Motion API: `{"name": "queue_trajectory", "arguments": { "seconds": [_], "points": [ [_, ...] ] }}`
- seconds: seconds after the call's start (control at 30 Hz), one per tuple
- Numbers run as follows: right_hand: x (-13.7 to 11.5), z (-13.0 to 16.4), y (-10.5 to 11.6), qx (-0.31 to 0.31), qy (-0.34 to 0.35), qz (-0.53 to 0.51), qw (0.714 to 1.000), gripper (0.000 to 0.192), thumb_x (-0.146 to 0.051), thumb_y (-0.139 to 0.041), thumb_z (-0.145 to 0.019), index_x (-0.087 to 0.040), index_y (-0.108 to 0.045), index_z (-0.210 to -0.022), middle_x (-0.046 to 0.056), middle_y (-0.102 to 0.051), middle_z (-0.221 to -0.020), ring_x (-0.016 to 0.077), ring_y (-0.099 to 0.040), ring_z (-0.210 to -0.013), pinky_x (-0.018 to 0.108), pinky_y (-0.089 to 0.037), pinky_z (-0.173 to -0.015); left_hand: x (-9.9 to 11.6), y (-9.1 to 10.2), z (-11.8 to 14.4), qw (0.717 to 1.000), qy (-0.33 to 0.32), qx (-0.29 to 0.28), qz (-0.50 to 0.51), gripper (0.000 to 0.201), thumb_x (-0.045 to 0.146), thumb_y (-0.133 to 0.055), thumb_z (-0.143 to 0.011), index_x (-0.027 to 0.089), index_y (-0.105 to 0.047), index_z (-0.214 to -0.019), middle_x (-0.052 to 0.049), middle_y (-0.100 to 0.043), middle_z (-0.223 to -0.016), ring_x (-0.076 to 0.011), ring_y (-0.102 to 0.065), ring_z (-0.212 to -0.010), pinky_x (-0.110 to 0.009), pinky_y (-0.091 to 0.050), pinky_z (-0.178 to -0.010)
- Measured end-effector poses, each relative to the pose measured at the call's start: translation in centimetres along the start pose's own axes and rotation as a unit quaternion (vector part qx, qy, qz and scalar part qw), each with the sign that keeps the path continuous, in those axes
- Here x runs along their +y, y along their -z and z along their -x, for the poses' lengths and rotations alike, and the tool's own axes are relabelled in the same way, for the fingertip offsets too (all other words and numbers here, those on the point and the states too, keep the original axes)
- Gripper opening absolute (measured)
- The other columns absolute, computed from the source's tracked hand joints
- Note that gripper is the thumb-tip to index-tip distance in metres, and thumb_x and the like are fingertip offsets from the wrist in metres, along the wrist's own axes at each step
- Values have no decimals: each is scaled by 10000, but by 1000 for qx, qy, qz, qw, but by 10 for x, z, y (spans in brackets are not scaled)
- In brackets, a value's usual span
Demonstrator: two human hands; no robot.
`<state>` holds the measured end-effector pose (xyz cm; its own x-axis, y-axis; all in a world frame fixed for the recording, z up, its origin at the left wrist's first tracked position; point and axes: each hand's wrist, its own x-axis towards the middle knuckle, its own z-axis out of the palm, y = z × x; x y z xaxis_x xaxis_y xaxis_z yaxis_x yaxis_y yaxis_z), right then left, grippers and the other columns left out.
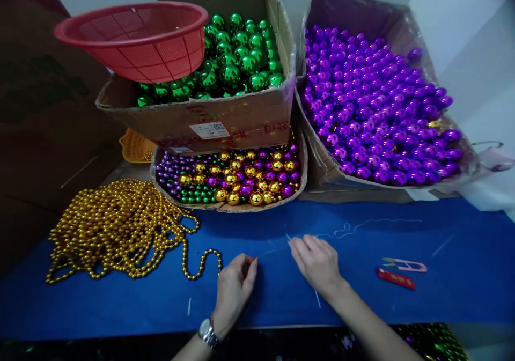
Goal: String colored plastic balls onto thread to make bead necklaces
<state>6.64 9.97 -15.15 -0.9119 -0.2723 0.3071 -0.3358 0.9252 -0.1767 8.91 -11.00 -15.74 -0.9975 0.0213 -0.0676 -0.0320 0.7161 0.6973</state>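
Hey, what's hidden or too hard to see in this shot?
Head view:
- thread between left hand and right hand: too thin to follow.
- green balls: partly behind red basket.
- label print: too small.
- yellow basket: mostly behind the box.

Two bare forearms and hands enter from the lower edge of the head view. The left hand (234, 286) has slim fingers (250, 269) with short, unpainted nails and no rings. Its wrist carries a wristwatch (208, 332) with a round silver-coloured metal case, a pale dial and a metal band. The right hand (317, 262) is likewise ringless, and its wrist and forearm are bare, with no sleeve, glove or bracelet visible on either arm.
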Motion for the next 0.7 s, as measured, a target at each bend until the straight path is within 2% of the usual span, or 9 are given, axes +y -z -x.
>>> {"name": "queue_trajectory", "arguments": {
  "seconds": [0.1,0.17,0.23,0.33,0.43,0.57,0.7],
  "points": [
    [-21,16,-5,-47,37,12,998,229,-291,-482,-920,-214,-658,-797,48,-620,-689,170,-602,-612,273,-361,-565,-5,-5,-1,995,-46,38,-82,263,363,-446,-876,191,-551,-708,-29,-603,-657,-151,-544,-572,-244,-348,-543],
    [-31,25,-5,-77,52,12,996,156,-343,-571,-865,-217,-662,-874,48,-643,-738,171,-614,-564,257,-360,-506,-8,-9,-1,989,-71,50,-118,250,332,-444,-876,190,-541,-695,-37,-600,-656,-155,-551,-582,-244,-350,-544],
    [-34,29,-1,-100,57,10,993,259,-412,-611,-827,-223,-643,-1002,58,-661,-842,165,-617,-518,242,-347,-447,-10,-11,0,984,-92,57,-141,241,312,-439,-879,189,-533,-694,-40,-592,-649,-157,-551,-588,-246,-351,-547],
    [-20,18,7,-115,54,4,992,302,-405,-505,-901,-238,-587,-1138,79,-642,-1018,152,-632,-534,230,-360,-434,-11,-14,-1,977,-116,62,-166,242,292,-421,-891,188,-519,-696,-40,-583,-645,-157,-546,-594,-248,-352,-555],
    [1,-3,8,-125,71,-13,990,266,-306,-409,-958,-254,-579,-1156,75,-623,-1064,146,-653,-650,221,-417,-517,-9,-16,-3,974,-125,55,-180,244,282,-409,-899,185,-511,-700,-45,-584,-658,-157,-543,-601,-250,-350,-555],
    [19,-30,-5,-148,139,-57,978,270,-291,-439,-951,-301,-556,-1194,37,-604,-1073,123,-637,-785,203,-455,-647,-7,-18,-3,974,-125,44,-182,250,273,-404,-899,188,-504,-687,-42,-580,-658,-156,-537,-601,-253,-347,-548],
    [22,-45,-19,-160,198,-79,964,288,-330,-483,-929,-332,-535,-1213,18,-578,-1080,115,-610,-818,201,-446,-674,-7,-18,-1,973,-131,45,-184,238,257,-403,-896,193,-510,-693,-41,-576,-664,-164,-542,-627,-262,-356,-574]
  ]
}}
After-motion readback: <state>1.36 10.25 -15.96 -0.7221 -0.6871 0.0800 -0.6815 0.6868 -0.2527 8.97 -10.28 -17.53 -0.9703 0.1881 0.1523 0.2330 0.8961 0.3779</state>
